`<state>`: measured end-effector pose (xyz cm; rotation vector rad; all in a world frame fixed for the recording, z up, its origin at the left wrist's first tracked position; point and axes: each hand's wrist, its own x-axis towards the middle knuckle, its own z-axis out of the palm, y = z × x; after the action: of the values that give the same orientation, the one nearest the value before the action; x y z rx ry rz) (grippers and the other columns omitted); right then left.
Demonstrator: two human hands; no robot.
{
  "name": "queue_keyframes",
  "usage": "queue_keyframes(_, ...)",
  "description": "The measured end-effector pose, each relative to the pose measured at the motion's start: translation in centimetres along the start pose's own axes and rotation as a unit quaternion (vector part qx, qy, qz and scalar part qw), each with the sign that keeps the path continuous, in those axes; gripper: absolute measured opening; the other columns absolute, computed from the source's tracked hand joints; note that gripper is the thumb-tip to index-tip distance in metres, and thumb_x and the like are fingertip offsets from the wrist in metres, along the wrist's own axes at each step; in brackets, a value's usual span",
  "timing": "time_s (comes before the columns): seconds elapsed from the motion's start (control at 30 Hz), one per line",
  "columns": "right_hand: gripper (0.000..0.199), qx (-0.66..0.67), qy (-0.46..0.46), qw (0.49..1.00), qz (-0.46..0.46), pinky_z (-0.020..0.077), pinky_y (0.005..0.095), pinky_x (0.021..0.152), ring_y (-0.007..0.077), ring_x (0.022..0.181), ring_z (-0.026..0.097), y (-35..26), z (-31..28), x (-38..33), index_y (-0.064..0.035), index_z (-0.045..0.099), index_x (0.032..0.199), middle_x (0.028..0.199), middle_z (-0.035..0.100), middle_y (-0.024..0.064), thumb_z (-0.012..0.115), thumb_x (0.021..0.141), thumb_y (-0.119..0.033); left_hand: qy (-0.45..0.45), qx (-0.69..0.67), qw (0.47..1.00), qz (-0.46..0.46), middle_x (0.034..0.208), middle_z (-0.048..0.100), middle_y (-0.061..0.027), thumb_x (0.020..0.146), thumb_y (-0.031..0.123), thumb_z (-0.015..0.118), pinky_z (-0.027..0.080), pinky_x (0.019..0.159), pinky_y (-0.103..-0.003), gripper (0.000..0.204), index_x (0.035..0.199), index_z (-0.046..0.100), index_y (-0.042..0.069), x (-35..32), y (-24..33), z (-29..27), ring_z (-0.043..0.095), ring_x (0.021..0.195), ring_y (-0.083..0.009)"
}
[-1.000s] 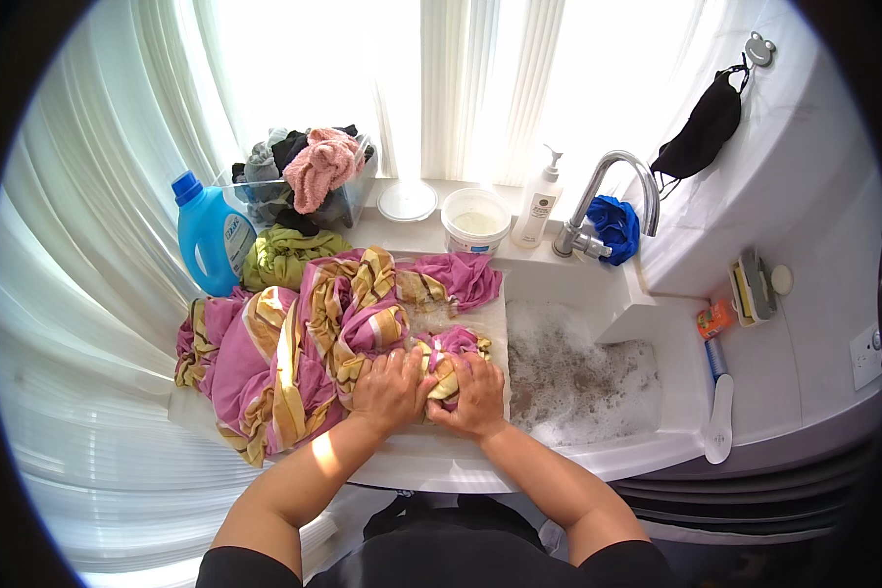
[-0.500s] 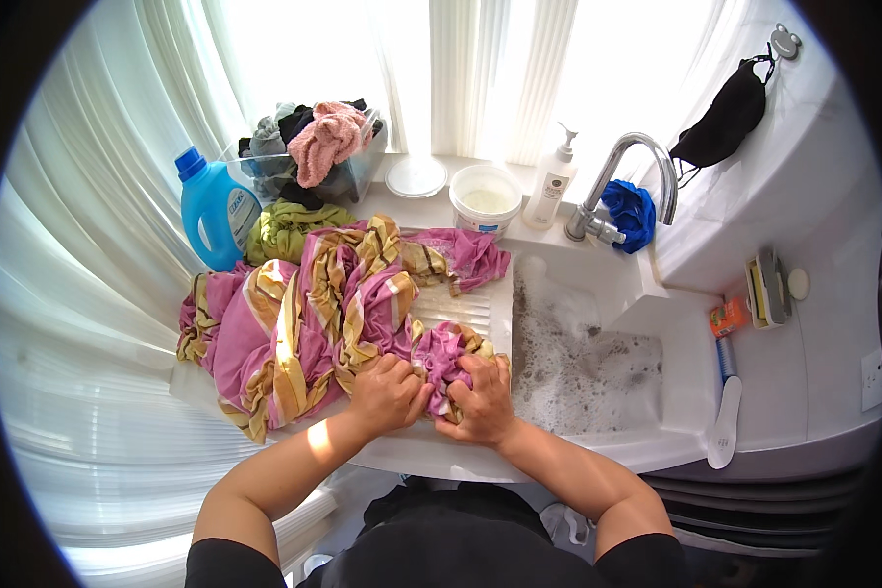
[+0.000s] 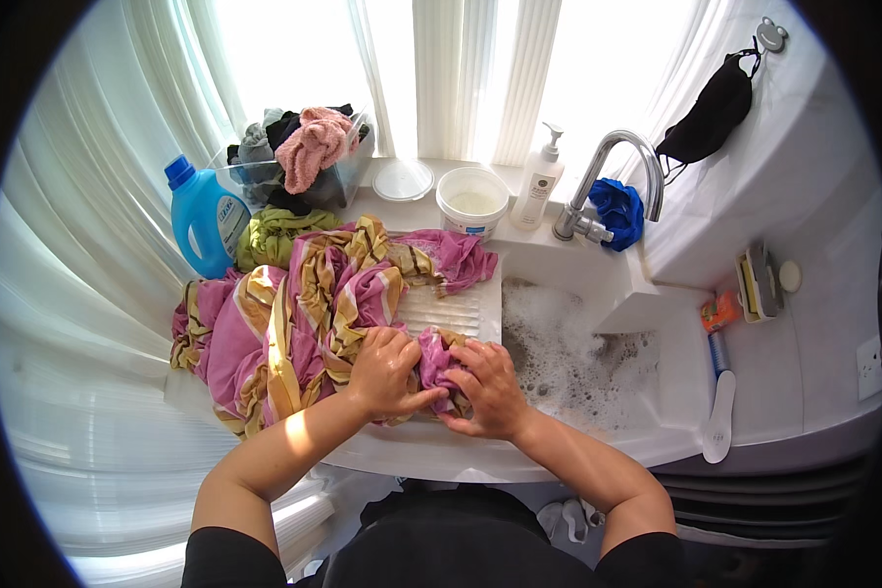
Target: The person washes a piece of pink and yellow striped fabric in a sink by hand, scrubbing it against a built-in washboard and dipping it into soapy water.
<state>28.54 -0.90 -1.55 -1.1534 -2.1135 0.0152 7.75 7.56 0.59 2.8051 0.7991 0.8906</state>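
Observation:
A big wet pink cloth with yellow and brown stripes [image 3: 233, 328] lies bunched over the ribbed washboard [image 3: 439, 312] left of the sink basin. My left hand [image 3: 387, 375] is curled over its near end, thumb stretched to the right. Facing it, my right hand [image 3: 487, 389] grips the same end from the right, fingers bent round a pink bunch between the two hands. My palms hide part of this bunch. Grey, foamy water [image 3: 578, 367] stands in the basin beside my right hand.
Behind the cloth stand a blue detergent bottle [image 3: 204, 220], a clear bin of clothes [image 3: 353, 171], a white tub [image 3: 472, 201] and a pump bottle [image 3: 539, 181]. The curved tap [image 3: 612, 147] rises behind the basin. A white-handled brush [image 3: 720, 421] lies at the right rim.
The tight fists have loosened a little, and the fingers are more spread on the cloth. The bunch between my hands looks more compact. The whole view has shifted slightly.

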Motion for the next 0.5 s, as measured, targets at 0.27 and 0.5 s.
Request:
queue_keyframes(0.27, 0.045, -0.009, 0.083, 0.963, 0.255, 0.0429, 0.0479, 0.088, 0.0355, 0.106, 0.054, 7.3, 7.6, 5.4, -0.0093, 0.055, 0.11, 0.113, 0.058, 0.0141, 0.065, 0.074, -0.034, 0.032, -0.021, 0.955, -0.294, 0.085, 0.066, -0.0223, 0.09, 0.046, 0.059, 0.048, 0.074, -0.051, 0.046, 0.08, 0.061, 0.002, 6.0, -3.6, 6.3, 0.061, 0.084, -0.0407)
queue_keyframes(0.5, 0.046, 0.136, -0.015, 0.976, 0.168, 0.0379, 0.0504, 0.102, 0.037, 0.121, 0.05, 5.1, 2.6, 3.3, -0.0074, 0.062, 0.101, 0.134, 0.052, 0.0162, 0.076, 0.068, -0.035, -0.063, -0.112, 0.98, -0.153, 0.093, 0.061, -0.0137, 0.088, 0.051, 0.06, 0.033, 0.099, -0.05, 0.045, 0.095, 0.064, 0.007, 3.5, -2.3, 2.9, 0.056, 0.098, -0.0335)
